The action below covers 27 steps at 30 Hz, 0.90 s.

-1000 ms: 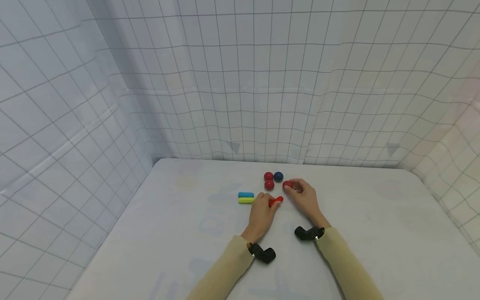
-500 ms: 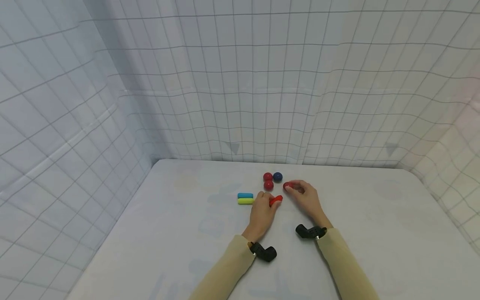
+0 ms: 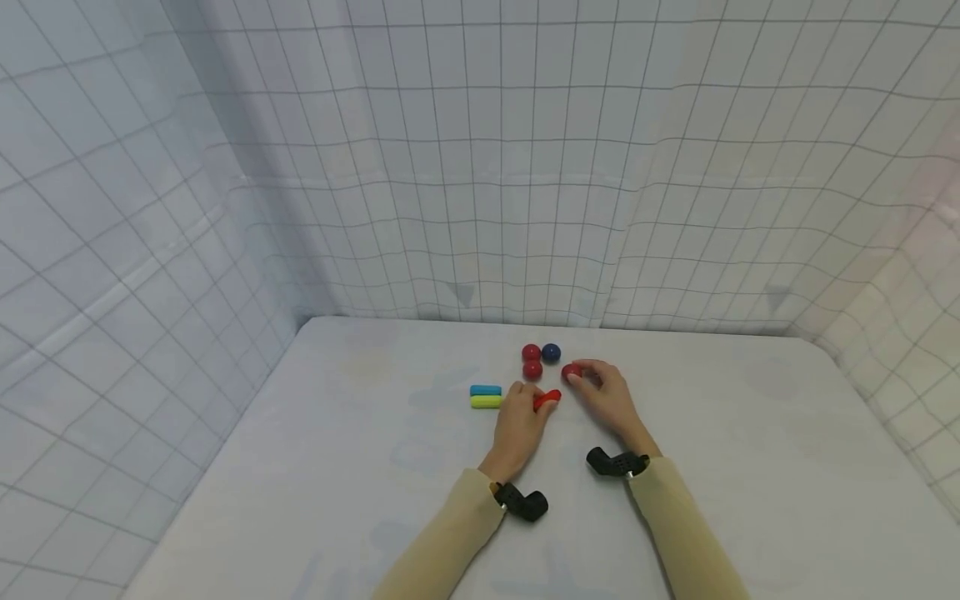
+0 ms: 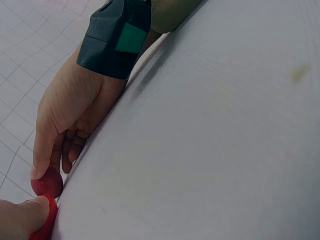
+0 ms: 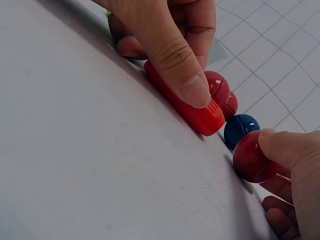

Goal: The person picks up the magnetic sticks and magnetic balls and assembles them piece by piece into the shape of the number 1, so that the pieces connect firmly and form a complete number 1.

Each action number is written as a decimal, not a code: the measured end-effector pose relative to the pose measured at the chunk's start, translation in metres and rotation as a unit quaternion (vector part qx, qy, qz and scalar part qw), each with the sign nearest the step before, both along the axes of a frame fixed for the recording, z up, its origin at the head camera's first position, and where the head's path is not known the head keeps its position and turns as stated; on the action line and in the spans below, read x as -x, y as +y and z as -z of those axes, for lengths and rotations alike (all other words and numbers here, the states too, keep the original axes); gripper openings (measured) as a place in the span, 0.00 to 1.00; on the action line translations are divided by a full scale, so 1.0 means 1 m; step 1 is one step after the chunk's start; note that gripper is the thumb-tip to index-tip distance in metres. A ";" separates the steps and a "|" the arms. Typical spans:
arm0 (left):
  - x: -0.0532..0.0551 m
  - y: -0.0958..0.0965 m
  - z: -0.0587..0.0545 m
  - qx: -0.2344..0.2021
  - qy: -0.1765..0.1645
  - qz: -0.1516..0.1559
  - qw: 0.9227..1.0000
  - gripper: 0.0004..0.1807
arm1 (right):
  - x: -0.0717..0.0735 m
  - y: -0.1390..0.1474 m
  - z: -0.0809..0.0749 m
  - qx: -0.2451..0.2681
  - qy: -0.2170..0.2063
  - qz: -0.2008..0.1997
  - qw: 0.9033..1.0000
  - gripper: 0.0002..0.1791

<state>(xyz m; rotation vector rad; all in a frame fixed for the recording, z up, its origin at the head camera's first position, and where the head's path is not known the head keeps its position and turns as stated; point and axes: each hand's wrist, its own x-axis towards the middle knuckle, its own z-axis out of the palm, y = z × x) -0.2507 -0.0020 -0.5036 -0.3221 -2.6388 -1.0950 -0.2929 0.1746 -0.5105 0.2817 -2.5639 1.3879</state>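
Note:
My left hand (image 3: 518, 427) pinches a stubby red marker (image 3: 547, 400) between thumb and fingers; it lies low at the white tabletop, tilted in the head view. In the right wrist view the marker (image 5: 187, 107) shows ridges near its near end. My right hand (image 3: 607, 402) holds a red ball (image 3: 572, 372) with thumb and fingertips, and a seam line runs across the ball (image 5: 252, 157). Left of this ball are two red balls, one (image 3: 531, 353) behind the other (image 3: 532, 370), and a dark blue ball (image 3: 551, 353). A blue stick (image 3: 486, 390) and a yellow-green stick (image 3: 486, 402) lie side by side, the latter partly behind my left hand.
The white table (image 3: 337, 467) extends to both sides and ends at a back edge behind the balls. White grid-patterned curtains (image 3: 480, 208) hang behind and at the sides. Black wrist cameras (image 3: 521, 502) sit on both wrists.
The view has shifted slightly. Both hands keep their grips on the marker and the ball. The right hand's ball shows a little more of itself, slightly farther from the other balls.

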 end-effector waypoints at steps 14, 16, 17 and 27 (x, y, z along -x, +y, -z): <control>-0.001 0.001 0.003 -0.030 0.022 -0.008 0.999 0.09 | 0.002 0.006 -0.003 -0.007 0.020 -0.018 1.000 0.19; -0.001 0.001 0.002 -0.037 0.021 -0.007 0.999 0.09 | 0.002 0.006 -0.003 -0.003 0.015 -0.019 1.000 0.19; -0.001 0.001 0.002 -0.039 0.019 -0.007 0.999 0.09 | 0.002 0.006 -0.003 -0.001 0.012 -0.019 1.000 0.19; -0.001 -0.002 0.001 -0.058 -0.005 0.001 0.998 0.12 | 0.003 0.007 -0.002 0.000 0.009 -0.036 0.999 0.18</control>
